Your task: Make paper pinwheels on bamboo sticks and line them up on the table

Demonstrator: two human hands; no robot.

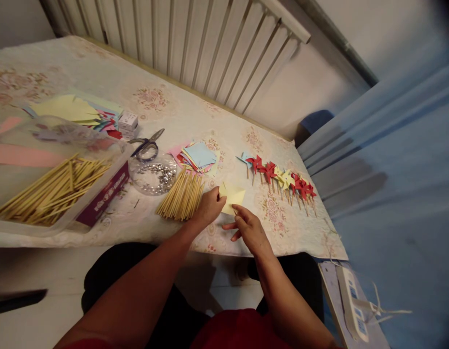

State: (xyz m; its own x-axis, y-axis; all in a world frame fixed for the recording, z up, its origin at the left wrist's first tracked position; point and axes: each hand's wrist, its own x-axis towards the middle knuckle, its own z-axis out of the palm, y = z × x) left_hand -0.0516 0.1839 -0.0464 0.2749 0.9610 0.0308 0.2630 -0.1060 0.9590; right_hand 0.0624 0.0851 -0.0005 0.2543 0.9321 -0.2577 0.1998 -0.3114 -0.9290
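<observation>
My left hand (209, 207) pinches the left edge of a yellow paper square (234, 197) lying on the table near its front edge. My right hand (248, 227) has its fingers closed on the same square's lower edge. Just left of my left hand lies a bundle of wooden sticks (181, 198). Behind the sticks sits a stack of coloured paper squares (198, 157). To the right of the yellow square, a row of finished paper pinwheels (282, 180) in red, yellow and blue lies on the cloth.
A clear plastic box (50, 191) of more sticks stands at the left. Scissors (147, 143), a round clear dish of pins (153, 177) and a pile of larger paper sheets (73, 110) lie behind. A power strip (351, 298) is at lower right.
</observation>
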